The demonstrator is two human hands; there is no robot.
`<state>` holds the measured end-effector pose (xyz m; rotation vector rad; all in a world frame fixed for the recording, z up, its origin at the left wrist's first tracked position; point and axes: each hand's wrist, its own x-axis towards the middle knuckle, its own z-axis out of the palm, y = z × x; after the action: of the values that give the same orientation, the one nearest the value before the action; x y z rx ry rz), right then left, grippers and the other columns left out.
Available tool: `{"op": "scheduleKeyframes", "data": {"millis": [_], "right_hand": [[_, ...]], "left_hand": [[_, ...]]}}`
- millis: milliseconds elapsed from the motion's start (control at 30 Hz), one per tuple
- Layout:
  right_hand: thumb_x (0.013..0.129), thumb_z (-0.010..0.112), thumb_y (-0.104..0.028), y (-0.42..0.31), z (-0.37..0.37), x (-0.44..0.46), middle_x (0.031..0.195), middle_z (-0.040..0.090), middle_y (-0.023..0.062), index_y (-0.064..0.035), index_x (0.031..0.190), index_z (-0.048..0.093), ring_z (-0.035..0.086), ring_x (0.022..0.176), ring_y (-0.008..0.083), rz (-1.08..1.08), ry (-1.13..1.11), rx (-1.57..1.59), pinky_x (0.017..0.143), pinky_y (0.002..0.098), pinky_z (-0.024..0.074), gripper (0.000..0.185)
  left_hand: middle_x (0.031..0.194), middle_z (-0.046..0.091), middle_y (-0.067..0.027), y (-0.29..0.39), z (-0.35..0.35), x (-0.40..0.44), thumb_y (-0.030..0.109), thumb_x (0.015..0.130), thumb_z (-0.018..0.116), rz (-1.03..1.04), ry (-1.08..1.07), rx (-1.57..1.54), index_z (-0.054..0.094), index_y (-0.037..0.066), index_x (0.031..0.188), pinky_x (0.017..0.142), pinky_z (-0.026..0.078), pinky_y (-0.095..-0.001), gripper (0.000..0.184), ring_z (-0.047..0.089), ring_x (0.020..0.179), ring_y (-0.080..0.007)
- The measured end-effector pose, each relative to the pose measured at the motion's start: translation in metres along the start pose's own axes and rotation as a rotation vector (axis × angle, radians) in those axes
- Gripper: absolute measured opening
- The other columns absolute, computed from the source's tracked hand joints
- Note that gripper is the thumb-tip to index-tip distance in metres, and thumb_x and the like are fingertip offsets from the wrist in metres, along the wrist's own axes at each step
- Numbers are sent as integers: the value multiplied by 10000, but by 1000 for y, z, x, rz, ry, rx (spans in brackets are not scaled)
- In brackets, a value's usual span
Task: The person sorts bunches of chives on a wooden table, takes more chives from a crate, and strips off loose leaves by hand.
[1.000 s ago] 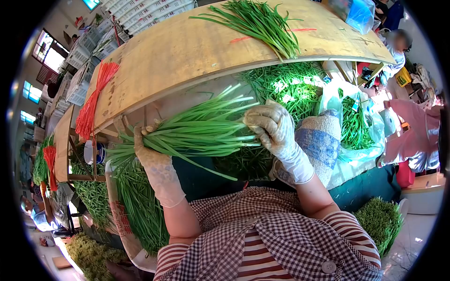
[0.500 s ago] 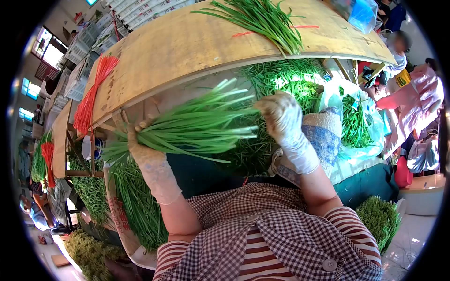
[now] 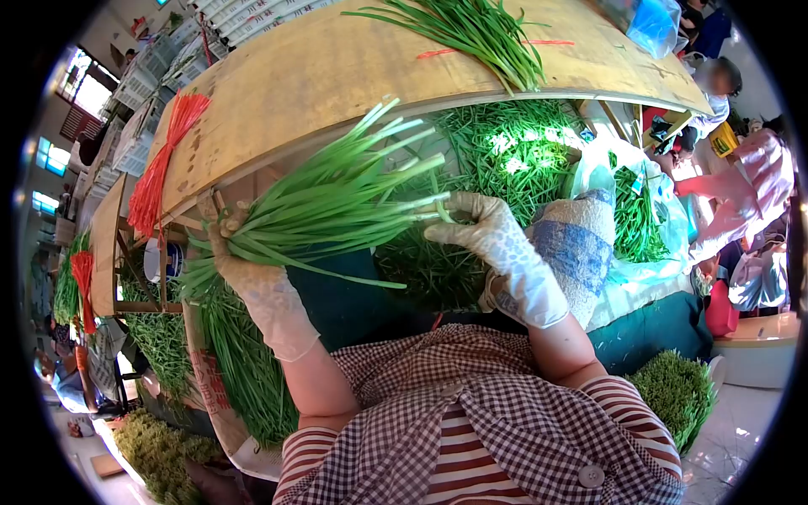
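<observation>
My left hand (image 3: 240,240), in a whitish glove stained brown at the fingers, is wrapped round the leafy end of a bunch of garlic chives (image 3: 337,198). The pale cut ends fan out to the right and upward. At those ends is my right hand (image 3: 484,227), gloved in patterned white, with thumb and fingers apart in a curve. Its fingertips meet the lowest stalk ends, where a thin green strip hangs. Another bunch of chives (image 3: 471,38) lies on the wooden board (image 3: 303,84) beyond, beside a red tie strip (image 3: 547,42).
Red ties (image 3: 168,164) hang over the board's left edge. Loose greens (image 3: 513,151) lie heaped below the board, and more chives (image 3: 244,370) fill a sack at left. A plastic bag (image 3: 673,219) of greens stands right. Stacked white crates (image 3: 252,17) and other people are farther off.
My right hand has moved left and down to the stalk ends, and its closed fingers have opened. The held chives now tilt more upward, with their ends spread wider.
</observation>
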<state>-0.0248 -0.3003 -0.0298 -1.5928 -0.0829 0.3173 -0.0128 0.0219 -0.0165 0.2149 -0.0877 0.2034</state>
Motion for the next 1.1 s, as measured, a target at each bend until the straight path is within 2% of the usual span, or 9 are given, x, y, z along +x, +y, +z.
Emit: {"op": "scheduleKeyframes", "data": {"millis": [133, 233, 400, 600, 700, 833, 900, 1000, 1100], "right_hand": [[748, 807, -183, 7, 21, 5, 925, 718, 66, -43, 1021, 715, 621, 834, 94, -78, 35, 198, 813, 247, 484, 321], [762, 798, -201, 8, 30, 6, 912, 715, 92, -53, 1029, 715, 621, 809, 96, -114, 93, 12, 774, 255, 496, 317], [722, 747, -235, 2, 24, -2, 739, 662, 176, -3, 872, 670, 667, 667, 299, -396, 53, -535, 619, 341, 544, 287], [748, 737, -227, 17, 13, 1, 793, 680, 177, -10, 937, 680, 680, 673, 264, -167, -82, -419, 642, 331, 558, 294], [771, 727, -206, 10, -1, -9, 821, 695, 155, -14, 958, 685, 689, 705, 215, -297, 23, -614, 675, 310, 573, 271], [823, 671, -39, 16, -43, -7, 851, 685, 128, -15, 975, 677, 655, 760, 145, 45, 419, -186, 643, 276, 566, 154], [802, 693, -35, 31, -77, 6, 947, 705, 115, -57, 979, 712, 665, 827, 170, 71, 475, -847, 719, 265, 540, 179], [795, 722, -126, 13, -44, 3, 997, 711, 63, -102, 991, 724, 663, 923, 169, -383, 391, -366, 847, 271, 510, 197], [773, 738, -239, -20, -2, 3, 1022, 699, 75, -155, 1008, 714, 667, 931, 240, -685, 279, -682, 877, 336, 509, 250]], "left_hand": [[724, 608, -65, -5, 0, -3, 288, 946, 492, 7, 21, 8, 535, 95, 693, 978, 390, -530, 321, 574, 981, -299], [727, 611, -68, -5, -7, -2, 287, 948, 487, 49, 75, 42, 537, 91, 693, 983, 386, -540, 325, 576, 991, -303], [722, 606, -84, -6, -11, 0, 271, 957, 466, -3, 1, 24, 535, 82, 693, 969, 405, -522, 332, 579, 959, -296], [680, 590, -98, -17, -4, 3, 257, 957, 460, 26, 37, 36, 511, 82, 658, 935, 433, -511, 351, 582, 902, -294], [666, 567, -86, -15, 2, 3, 254, 952, 463, 79, 134, 57, 502, 81, 664, 918, 439, -512, 339, 578, 876, -288], [694, 541, -71, 12, 17, 7, 235, 956, 441, 149, 232, 73, 489, 75, 727, 911, 445, -524, 283, 578, 854, -295], [708, 546, -74, 24, 7, 11, 236, 959, 431, 151, 168, 99, 489, 70, 746, 919, 443, -538, 276, 586, 861, -306], [712, 545, -87, 18, -2, 14, 252, 975, 398, 130, 140, 108, 481, 61, 748, 895, 469, -538, 308, 589, 855, -318], [716, 550, -100, 4, -1, 15, 252, 986, 383, 138, 219, 102, 465, 68, 732, 885, 470, -559, 324, 587, 862, -336]]}}
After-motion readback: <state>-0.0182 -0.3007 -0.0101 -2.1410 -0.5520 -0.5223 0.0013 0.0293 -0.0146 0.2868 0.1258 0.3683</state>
